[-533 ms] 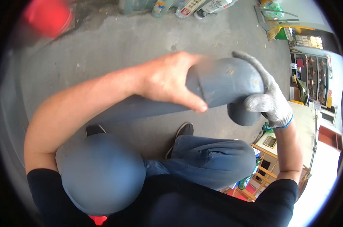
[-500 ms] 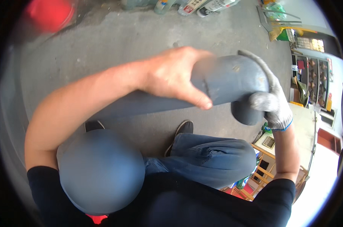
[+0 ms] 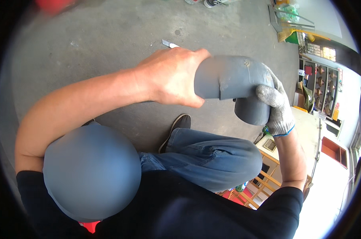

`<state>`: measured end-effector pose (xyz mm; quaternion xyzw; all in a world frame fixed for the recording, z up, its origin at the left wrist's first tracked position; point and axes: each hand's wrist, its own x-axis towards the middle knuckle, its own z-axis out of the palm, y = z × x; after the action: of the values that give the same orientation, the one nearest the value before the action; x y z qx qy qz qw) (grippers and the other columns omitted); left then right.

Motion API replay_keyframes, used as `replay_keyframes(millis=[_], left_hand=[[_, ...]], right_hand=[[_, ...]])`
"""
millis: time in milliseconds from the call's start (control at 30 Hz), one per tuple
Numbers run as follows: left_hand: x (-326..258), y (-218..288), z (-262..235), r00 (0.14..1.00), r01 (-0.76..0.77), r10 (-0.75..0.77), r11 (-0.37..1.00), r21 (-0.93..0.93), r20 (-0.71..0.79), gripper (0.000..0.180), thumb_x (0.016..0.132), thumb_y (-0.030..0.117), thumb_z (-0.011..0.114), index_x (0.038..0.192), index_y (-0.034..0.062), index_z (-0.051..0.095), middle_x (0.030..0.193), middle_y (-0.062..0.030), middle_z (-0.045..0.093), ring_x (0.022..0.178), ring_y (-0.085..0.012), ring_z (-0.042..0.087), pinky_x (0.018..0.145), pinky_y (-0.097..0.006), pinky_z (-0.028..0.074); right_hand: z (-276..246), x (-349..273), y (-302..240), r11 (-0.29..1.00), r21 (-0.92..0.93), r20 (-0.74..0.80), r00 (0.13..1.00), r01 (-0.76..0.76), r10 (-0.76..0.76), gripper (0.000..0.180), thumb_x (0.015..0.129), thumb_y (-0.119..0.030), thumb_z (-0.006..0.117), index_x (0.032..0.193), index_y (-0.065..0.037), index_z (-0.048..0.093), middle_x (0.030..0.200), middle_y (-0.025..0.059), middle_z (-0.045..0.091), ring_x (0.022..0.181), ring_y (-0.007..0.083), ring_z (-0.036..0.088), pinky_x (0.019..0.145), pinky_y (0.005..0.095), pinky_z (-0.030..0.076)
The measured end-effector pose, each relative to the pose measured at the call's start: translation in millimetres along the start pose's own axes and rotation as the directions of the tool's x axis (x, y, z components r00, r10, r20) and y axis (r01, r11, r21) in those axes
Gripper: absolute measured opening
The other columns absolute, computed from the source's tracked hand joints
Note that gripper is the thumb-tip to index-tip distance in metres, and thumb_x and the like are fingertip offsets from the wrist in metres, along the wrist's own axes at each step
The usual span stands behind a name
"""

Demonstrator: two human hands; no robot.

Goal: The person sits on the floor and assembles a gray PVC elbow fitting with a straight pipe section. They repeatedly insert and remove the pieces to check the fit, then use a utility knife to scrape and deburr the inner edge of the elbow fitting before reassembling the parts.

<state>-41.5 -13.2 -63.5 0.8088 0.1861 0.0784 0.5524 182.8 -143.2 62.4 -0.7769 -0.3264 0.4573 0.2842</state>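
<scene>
1. Since the earlier frame, both hands and the grey pipe elbow (image 3: 232, 81) are sitting lower in view, and more of the concrete floor (image 3: 108, 36) is showing above them; the red object at top left is now almost out of frame.
2. Concrete floor is filling the upper half of the view, grey and stained, with a small dark spot near top centre.
3. Person's bent knee in blue jeans (image 3: 212, 155) is lying below the hands, with a dark shoe (image 3: 176, 127) planted on the floor just beside it.
4. Grey pipe elbow is being held up in the air above the knee, well off the floor. One socket end is running toward the left hand; the other end is turning downward, its open mouth facing down at the right.
5. Left hand (image 3: 170, 77), bare, is wrapping around the left end of the elbow, fingers closed over the top and thumb underneath.
6. Right hand (image 3: 276, 105), in a grey knitted glove with a blue cuff, is clamping on the bend and the downward socket, fingers curled over the outer curve.
7. Wooden rack (image 3: 264, 187) with slats is standing at lower right, near the knee.
8. Shelf unit (image 3: 323, 91) with small items is showing at the right rim; contents too small to tell.
9. Small pale blade-like object (image 3: 169, 44) is lying on the floor just above the left hand.
</scene>
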Motion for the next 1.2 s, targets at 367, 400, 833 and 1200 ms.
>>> replay_keyframes(millis=[367, 400, 833, 1200], left_hand=[[-3.6, 5.9, -3.5, 0.997, 0.069, -0.069, 0.998, 0.001, 0.042, 0.084, 0.068, 0.026, 0.087, 0.140, -0.0008, 0.055, 0.116, -0.0228, 0.074, 0.106, -0.0390, 0.073, 0.092, -0.047, 0.059], [-3.4, 4.4, -4.7, 0.996, 0.073, -0.073, 0.997, -0.011, 0.050, 0.084, 0.067, 0.027, 0.087, 0.140, -0.0006, 0.056, 0.115, -0.0226, 0.074, 0.105, -0.0389, 0.073, 0.091, -0.047, 0.059], [-0.9, 0.6, -19.5, 0.989, -0.058, 0.069, 0.994, -0.093, 0.128, 0.078, 0.067, 0.023, 0.086, 0.135, -0.0008, 0.058, 0.113, -0.0203, 0.073, 0.103, -0.0363, 0.072, 0.089, -0.045, 0.058], [-3.0, 13.2, -10.3, 0.995, -0.043, 0.052, 0.993, 0.108, -0.082, 0.082, 0.075, 0.029, 0.088, 0.140, -0.0010, 0.049, 0.120, -0.0211, 0.068, 0.107, -0.0407, 0.070, 0.093, -0.049, 0.058]], right_hand=[[6.4, -7.1, -10.3, 0.980, 0.121, -0.003, 0.988, -0.156, 0.157, 0.084, 0.076, -0.032, 0.087, 0.146, 0.002, 0.054, 0.120, 0.0163, 0.070, 0.103, 0.0263, 0.072, 0.091, 0.0409, 0.061], [8.3, -6.2, -11.3, 0.976, 0.132, -0.001, 0.985, -0.170, 0.172, 0.084, 0.076, -0.032, 0.087, 0.145, 0.003, 0.054, 0.119, 0.0162, 0.070, 0.102, 0.0264, 0.072, 0.090, 0.0410, 0.061], [21.1, -16.2, -22.5, 0.999, -0.021, -0.142, 0.989, 0.036, -0.038, 0.098, 0.068, -0.038, 0.093, 0.149, 0.003, 0.054, 0.128, 0.0181, 0.069, 0.111, 0.0281, 0.072, 0.098, 0.0405, 0.059], [18.4, -8.7, -25.8, 0.880, 0.401, 0.014, 0.963, -0.253, 0.270, 0.093, 0.079, -0.046, 0.085, 0.147, 0.004, 0.045, 0.115, 0.0321, 0.066, 0.094, 0.0480, 0.073, 0.077, 0.0633, 0.065]])
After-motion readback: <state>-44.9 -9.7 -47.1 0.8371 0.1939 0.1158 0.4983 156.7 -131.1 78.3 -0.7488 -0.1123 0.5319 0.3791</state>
